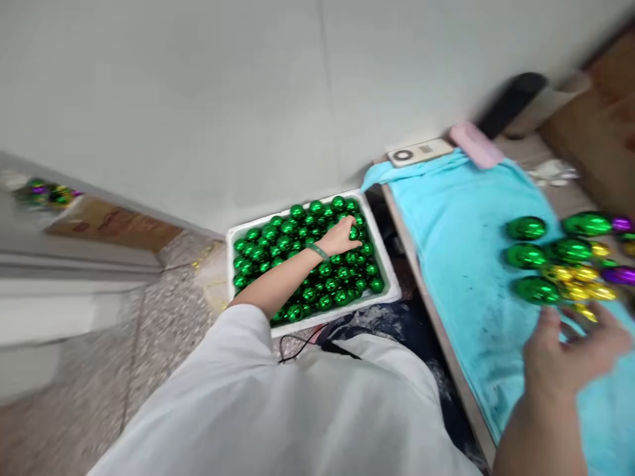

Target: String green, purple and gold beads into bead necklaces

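My left hand (342,236) reaches down into a white foam box (381,301) on the floor, filled with several shiny green balls (297,258). Its fingers curl round one green ball (354,233) near the box's far right. A green bangle sits on that wrist. My right hand (570,354) hovers over a turquoise cloth (461,264) on the table, fingers spread and blurred, holding nothing I can see. Just beyond it lie several green balls (526,255) with smaller yellow and purple ones (585,281).
A phone (419,153) and a pink object (475,143) lie at the table's far end. A cardboard box (112,223) sits on a ledge at the left, against the wall. A black cable (297,344) runs by the foam box on the speckled floor.
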A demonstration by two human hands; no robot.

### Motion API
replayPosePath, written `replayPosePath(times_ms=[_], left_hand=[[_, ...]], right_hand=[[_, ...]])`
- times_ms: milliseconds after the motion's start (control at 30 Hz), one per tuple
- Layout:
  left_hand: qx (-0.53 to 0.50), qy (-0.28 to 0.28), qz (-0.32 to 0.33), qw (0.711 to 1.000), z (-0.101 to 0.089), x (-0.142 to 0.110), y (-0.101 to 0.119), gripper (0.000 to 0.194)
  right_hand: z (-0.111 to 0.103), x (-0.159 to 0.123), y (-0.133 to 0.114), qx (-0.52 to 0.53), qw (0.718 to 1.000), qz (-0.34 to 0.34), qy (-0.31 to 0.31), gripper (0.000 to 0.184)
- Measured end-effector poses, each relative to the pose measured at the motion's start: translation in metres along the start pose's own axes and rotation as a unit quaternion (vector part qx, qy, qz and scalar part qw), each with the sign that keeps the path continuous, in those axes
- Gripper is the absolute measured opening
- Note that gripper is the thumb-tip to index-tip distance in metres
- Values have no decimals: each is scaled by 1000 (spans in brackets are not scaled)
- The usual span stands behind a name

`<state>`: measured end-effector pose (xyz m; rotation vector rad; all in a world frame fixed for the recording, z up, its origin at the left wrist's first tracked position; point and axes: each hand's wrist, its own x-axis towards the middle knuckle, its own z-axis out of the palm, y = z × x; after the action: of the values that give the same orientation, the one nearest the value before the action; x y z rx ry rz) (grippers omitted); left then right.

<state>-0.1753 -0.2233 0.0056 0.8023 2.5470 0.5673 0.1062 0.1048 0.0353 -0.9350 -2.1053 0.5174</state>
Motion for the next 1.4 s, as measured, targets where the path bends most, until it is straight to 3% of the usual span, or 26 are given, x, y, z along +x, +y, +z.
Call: replayPosePath(times_ms=[67, 167, 233, 333, 433, 500, 633, 800, 933, 1033, 1133, 1267, 1333, 1400], left_hand=[[-63, 48, 107, 991, -6, 7, 37, 57], [-136, 57, 225, 963, -14, 30, 99, 63], [-176, 41, 258, 949, -19, 51, 143, 68], [-185, 28, 297, 936, -21, 81, 208, 59], [-138, 21, 327, 935, -16, 104, 248, 49], [-78, -26, 309, 948, -7, 116, 256, 46], [-44, -121, 223, 966, 22, 131, 246, 50], [-105, -115, 200, 967, 45, 131, 245, 47], [-112, -91, 214, 966, 34, 135, 254, 44], [-123, -15, 261, 957, 6, 154, 277, 41], [-105, 82, 343, 930, -32, 186, 328, 32], [-67, 149, 420, 893, -68, 243, 427, 29], [-8, 132, 430, 893, -71, 272, 476, 37], [88, 44, 428, 899, -65, 299, 516, 52]], right_hand=[[-10, -3, -5, -12, 999, -32, -10, 64], [-20, -11, -12, -19, 1000, -10, -23, 48], [-24, -17, -11, -22, 1000, 3, -12, 46], [-32, -35, 2, -40, 999, 20, -7, 41], [-38, -62, 18, -56, 997, 46, -21, 40], [-40, -78, 27, -67, 995, 63, -31, 40], [-37, -95, 35, -106, 992, 60, -37, 39], [-33, -100, 34, -138, 989, 38, -35, 35], [-31, -105, 36, -145, 989, 34, -16, 33], [-27, -108, 41, -149, 988, 28, -10, 31], [-25, -110, 44, -150, 988, 26, -1, 28], [-27, -111, 44, -146, 989, 29, 9, 25], [-27, -111, 44, -147, 989, 29, 15, 24], [-27, -112, 46, -151, 988, 21, 24, 24]])
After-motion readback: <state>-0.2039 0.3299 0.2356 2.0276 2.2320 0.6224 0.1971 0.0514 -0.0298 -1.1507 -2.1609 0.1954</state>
